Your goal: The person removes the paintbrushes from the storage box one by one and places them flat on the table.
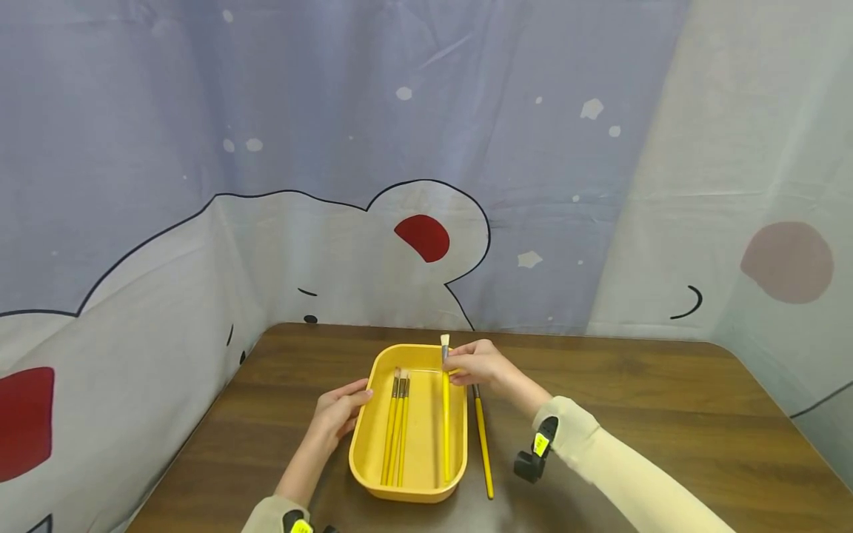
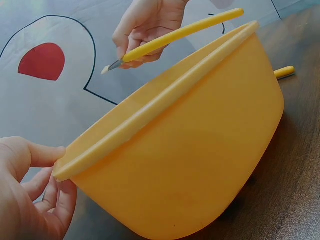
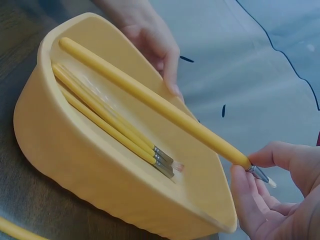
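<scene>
Printed fabric backdrop (image 1: pixel 426 111), lavender-blue and white, with dark outlines and red patches; hung beyond the table.

Table (image 1: pixel 633 385), dark brown wood grain, rounded far corners.

Yellow plastic tub (image 1: pixel 425 437), rectangular with rounded corners; stands on the table, long axis running away from the person.

Long sleeve (image 1: pixel 640 474), cream, on the right arm.

Left hand (image 1: pixel 338 411): at the tub's left long side, thumb on the rim, other fingers below it, gripping the edge.

Right hand (image 1: pixel 480 363): above the tub's far right part; pinches one paintbrush near its ferrule, between thumb and fingers.

Wrist camera (image 1: pixel 531 466), black with a yellow label, on the right wrist.

Held paintbrush (image 1: pixel 446 414), yellow handle, pale bristles: over the right side of the tub, its handle end above the rim in the left wrist view. Long axis nearly parallel to the tub's long sides; bristles toward the backdrop, handle end toward the person.

Three paintbrushes (image 1: pixel 397 429), yellow-handled: on the tub floor, left of the held one, side by side, bristles likewise pointing away.

Loose paintbrush (image 1: pixel 484 451), yellow-handled: on the table just right of the tub, slightly slanted, bristle end hidden; the right hand is nearer.
</scene>
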The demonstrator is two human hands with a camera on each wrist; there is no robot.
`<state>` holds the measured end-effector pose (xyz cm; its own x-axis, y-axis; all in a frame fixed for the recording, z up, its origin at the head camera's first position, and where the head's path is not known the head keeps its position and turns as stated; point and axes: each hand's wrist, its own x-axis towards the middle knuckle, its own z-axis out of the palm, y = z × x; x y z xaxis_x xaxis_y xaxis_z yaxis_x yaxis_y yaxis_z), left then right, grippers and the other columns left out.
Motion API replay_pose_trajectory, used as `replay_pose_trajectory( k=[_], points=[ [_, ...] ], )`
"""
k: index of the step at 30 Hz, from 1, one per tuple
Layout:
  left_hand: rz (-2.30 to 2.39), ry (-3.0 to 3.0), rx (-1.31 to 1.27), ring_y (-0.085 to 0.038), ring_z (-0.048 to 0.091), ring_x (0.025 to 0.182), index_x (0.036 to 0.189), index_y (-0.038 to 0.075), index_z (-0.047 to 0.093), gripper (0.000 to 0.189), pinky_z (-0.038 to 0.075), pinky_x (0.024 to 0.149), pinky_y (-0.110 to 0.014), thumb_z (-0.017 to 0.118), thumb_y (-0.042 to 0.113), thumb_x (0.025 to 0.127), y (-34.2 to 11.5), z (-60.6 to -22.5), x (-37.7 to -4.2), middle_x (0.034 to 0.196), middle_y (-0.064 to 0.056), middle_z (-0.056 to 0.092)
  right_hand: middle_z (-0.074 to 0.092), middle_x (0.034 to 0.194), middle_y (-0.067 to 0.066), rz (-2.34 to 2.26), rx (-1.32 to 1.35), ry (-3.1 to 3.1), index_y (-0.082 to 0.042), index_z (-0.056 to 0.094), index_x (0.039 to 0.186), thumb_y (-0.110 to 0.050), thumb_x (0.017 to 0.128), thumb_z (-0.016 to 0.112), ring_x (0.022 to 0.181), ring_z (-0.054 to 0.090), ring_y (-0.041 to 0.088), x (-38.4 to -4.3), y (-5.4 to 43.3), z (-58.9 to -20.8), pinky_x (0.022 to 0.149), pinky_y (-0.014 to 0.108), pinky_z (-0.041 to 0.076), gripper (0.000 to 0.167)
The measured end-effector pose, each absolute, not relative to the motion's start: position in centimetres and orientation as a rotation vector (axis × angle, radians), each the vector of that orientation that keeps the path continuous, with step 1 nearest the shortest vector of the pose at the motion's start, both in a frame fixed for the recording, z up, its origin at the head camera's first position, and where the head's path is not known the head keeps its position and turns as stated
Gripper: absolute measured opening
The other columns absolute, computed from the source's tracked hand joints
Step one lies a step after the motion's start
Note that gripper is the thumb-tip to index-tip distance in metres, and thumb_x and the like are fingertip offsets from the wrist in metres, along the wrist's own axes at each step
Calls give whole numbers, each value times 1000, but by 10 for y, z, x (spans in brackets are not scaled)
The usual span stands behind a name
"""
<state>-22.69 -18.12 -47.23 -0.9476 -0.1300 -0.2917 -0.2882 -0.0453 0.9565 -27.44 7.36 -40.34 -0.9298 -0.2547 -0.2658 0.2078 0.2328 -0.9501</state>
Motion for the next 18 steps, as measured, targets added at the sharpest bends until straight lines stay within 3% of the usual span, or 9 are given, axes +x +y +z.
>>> replay_pose_trajectory(
  k=[18],
  points=[
    [2132,2113,-467,-22,72,86,131,0,57,45,59,66,-29,67,12,88,-179,-470,-226,114,-22,68,64,78,5,-1737,-54,2126,16,53,119,-2,84,65,60,63,7,-278,102,-402,64,21,58,41]
  ],
)
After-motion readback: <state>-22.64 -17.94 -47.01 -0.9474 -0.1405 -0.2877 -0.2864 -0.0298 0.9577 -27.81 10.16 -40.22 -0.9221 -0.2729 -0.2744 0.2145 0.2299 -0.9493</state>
